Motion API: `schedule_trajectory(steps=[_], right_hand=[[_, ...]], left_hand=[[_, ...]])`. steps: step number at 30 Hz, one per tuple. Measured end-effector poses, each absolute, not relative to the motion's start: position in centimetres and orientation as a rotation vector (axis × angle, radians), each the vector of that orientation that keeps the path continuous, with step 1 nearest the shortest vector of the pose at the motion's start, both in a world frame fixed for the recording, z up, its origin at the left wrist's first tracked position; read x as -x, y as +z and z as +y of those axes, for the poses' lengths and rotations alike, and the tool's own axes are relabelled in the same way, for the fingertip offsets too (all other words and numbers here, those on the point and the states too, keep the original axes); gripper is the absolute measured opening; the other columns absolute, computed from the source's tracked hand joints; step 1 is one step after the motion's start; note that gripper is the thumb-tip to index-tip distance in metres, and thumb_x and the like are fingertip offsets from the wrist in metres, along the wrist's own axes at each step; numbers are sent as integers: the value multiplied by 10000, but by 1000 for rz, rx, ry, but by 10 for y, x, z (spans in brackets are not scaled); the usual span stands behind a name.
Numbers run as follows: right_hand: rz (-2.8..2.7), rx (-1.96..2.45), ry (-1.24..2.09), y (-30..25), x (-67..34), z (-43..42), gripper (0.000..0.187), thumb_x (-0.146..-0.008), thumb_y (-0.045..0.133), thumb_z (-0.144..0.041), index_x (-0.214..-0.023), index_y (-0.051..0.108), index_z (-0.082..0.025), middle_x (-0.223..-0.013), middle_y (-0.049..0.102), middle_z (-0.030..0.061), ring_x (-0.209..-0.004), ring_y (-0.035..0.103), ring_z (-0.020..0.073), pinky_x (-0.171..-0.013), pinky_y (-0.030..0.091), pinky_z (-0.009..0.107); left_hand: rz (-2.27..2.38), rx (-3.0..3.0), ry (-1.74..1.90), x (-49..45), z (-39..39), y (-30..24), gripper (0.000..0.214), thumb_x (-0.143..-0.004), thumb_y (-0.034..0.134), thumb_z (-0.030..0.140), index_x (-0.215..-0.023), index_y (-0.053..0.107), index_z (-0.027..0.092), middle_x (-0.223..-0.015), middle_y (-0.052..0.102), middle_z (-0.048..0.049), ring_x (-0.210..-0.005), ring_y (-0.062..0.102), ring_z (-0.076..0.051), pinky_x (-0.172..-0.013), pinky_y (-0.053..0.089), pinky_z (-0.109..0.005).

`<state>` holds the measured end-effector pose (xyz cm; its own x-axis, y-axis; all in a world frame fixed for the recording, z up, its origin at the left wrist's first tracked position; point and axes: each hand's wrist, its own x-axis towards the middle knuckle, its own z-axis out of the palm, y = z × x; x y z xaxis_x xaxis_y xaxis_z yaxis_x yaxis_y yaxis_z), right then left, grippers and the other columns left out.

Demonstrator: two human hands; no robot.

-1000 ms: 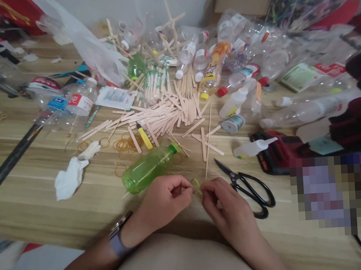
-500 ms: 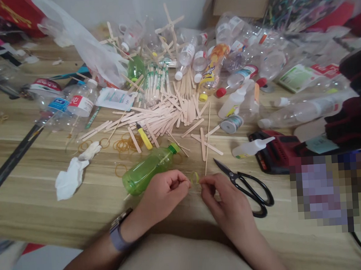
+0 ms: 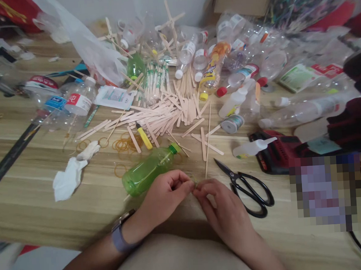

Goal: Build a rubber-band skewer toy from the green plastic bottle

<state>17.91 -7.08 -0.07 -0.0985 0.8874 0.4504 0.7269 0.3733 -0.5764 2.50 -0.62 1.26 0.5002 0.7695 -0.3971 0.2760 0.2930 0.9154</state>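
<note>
My left hand [image 3: 166, 195] and my right hand [image 3: 221, 208] meet fingertip to fingertip just above the near edge of the wooden table [image 3: 34, 201]. Both are closed in a pinch on a small yellow-green rubber band [image 3: 195, 183], now mostly hidden between the fingers. A watch sits on my left wrist. A green plastic bottle [image 3: 148, 169] lies on its side right behind my left hand, with a thin stick through it. Black scissors [image 3: 247, 186] lie open just right of my right hand.
A heap of flat wooden sticks [image 3: 163, 113] and skewers fills the table's middle, with loose rubber bands [image 3: 124, 144] and a crumpled tissue [image 3: 69, 176] to the left. Several clear bottles [image 3: 249, 65] crowd the back. A red tool [image 3: 276, 155] and a glue bottle [image 3: 251, 147] lie right.
My hands have drawn closer together until the fingertips touch. The rubber band, earlier seen as a loop between them, is now nearly hidden.
</note>
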Motion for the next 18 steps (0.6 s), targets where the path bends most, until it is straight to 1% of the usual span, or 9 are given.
schedule_trajectory(steps=[4, 8, 11, 13, 15, 18], right_hand=[[-1755, 1471, 481, -1, -178, -71, 178, -902, 477, -91, -836, 464, -256, -741, 657, -10, -651, 653, 147, -593, 507, 238], [-1423, 1549, 857, -4, -178, -71, 135, -874, 553, -195, -780, 473, -249, -676, 611, -24, -570, 596, 136, -528, 470, 240], [-1049, 1446, 1203, -4, -177, -67, 267, -830, 659, -342, -718, 439, -240, -609, 540, -55, -508, 524, 110, -484, 430, 225], [-852, 1326, 1394, -2, -178, -63, 364, -767, 738, -416, -703, 432, -229, -590, 526, -68, -489, 491, 89, -470, 399, 208], [-696, 1228, 1525, 0, -179, -60, 420, -711, 799, -431, -697, 437, -219, -576, 540, -69, -486, 475, 76, -461, 362, 190], [-466, 1153, 1695, 3, -182, -58, 442, -656, 858, -369, -692, 447, -209, -559, 568, -62, -487, 466, 64, -456, 323, 169]], left_hand=[[1025, -1287, 428, -25, -5, 12, 189, -839, 568, 325, -769, 648, 168, -701, 600, 17, -680, 523, -135, -634, 394, -247], [1033, -1376, 427, -24, -6, 12, 192, -854, 564, 308, -793, 679, 168, -716, 639, 9, -689, 554, -140, -626, 403, -240], [1039, -1540, 454, -23, -9, 13, 179, -874, 568, 288, -829, 701, 177, -674, 645, 27, -631, 547, -122, -578, 386, -221], [1011, -1669, 477, -22, -11, 14, 159, -890, 567, 246, -844, 706, 183, -688, 668, 35, -630, 563, -111, -590, 390, -213], [960, -1815, 496, -21, -12, 15, 165, -905, 558, 195, -825, 701, 183, -724, 688, 30, -671, 589, -109, -634, 400, -213], [862, -2071, 555, -18, -11, 13, 178, -920, 539, 156, -820, 686, 168, -737, 683, 12, -701, 591, -121, -657, 399, -227]])
